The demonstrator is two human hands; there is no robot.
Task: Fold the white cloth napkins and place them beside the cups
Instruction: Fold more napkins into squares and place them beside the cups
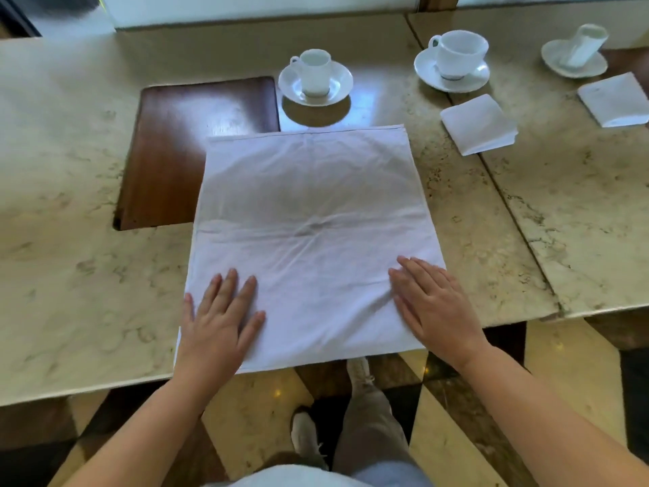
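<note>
A large white cloth napkin (309,223) lies spread flat on the marble table, its near edge hanging slightly over the table's front. My left hand (221,318) rests flat on its near left corner with fingers straight. My right hand (433,304) lies flat on its near right corner. Beyond the napkin stands a white cup on a saucer (315,78). To the right, a second cup and saucer (453,59) has a folded napkin (478,124) lying beside it. At the far right, a third cup on its saucer (576,52) sits behind another folded napkin (616,100).
A dark wooden inlay (168,149) is set into the marble table (70,240) left of the napkin. A seam (509,205) runs diagonally between two tabletops on the right. Below the table edge are my legs, shoes and a patterned floor (253,409).
</note>
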